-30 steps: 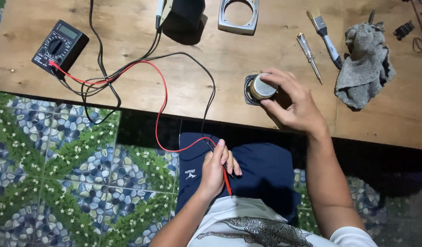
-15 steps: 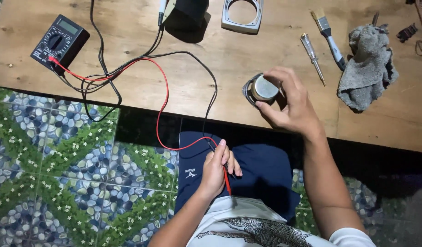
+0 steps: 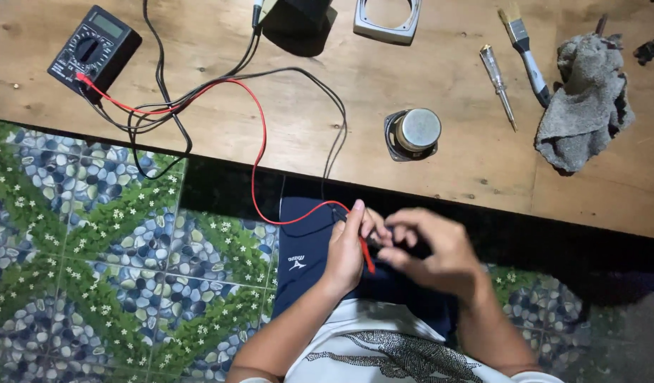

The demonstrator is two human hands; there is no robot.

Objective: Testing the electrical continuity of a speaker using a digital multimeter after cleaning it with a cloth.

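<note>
Currently, both hands are brought together in the lower centre of the frame, above the lap and below the edge of the wooden tabletop (image 3: 412,71). The left hand (image 3: 347,250) is closed around a red multimeter test probe (image 3: 366,254), whose tip points down and to the right. The red lead wire (image 3: 259,152) is routed from this probe up over the table edge to the black digital multimeter with rotary dial (image 3: 93,48) at the upper left of the frame. The right hand (image 3: 440,252) is curled just beside the left hand, with its fingertips (image 3: 387,245) pinched at a small dark object next to the probe; the object is blurred, so it cannot be told what is gripped. Black lead wires (image 3: 334,120) are laid alongside the red one on the tabletop.

A small round speaker driver with a silver magnet (image 3: 412,133) is set on the table at centre right, apart from both hands. Further right, a clear-handled tester screwdriver (image 3: 498,84), a small paintbrush with a pale handle (image 3: 524,51) and a crumpled grey cloth (image 3: 585,103) are laid. A grey rectangular plastic frame (image 3: 388,20) is placed at the top centre.
</note>
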